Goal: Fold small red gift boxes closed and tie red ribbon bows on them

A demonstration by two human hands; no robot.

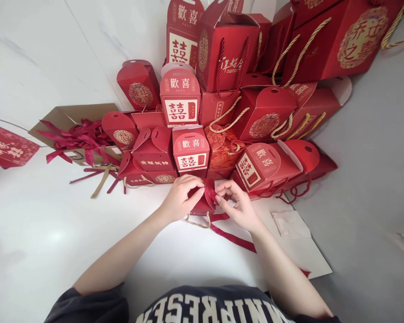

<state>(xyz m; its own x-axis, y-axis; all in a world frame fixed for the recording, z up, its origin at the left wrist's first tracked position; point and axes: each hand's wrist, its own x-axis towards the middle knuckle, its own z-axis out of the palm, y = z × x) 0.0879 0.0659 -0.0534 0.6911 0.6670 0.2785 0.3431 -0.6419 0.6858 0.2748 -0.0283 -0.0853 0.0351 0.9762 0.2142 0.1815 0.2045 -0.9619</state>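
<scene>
A small red gift box (202, 209) with a twisted gold cord handle (198, 224) stands on the white table in front of me. My left hand (183, 197) is closed on the top of this box from the left, its thumb and fingertips by the upright flap. On the other side, my right hand (239, 205) pinches a dark red ribbon (211, 194) at the flap. A long tail of red ribbon (237, 240) trails over the table below my right hand. Fingers partly hide the box's top.
Several red gift boxes (191, 152) are stacked behind my hands. A cardboard box (70, 112) of red ribbons (84, 134) stands at the left, with loose cord and ribbon strips (101, 181) before it. Folded white paper (291, 224) lies at the right by the grey wall (366, 179).
</scene>
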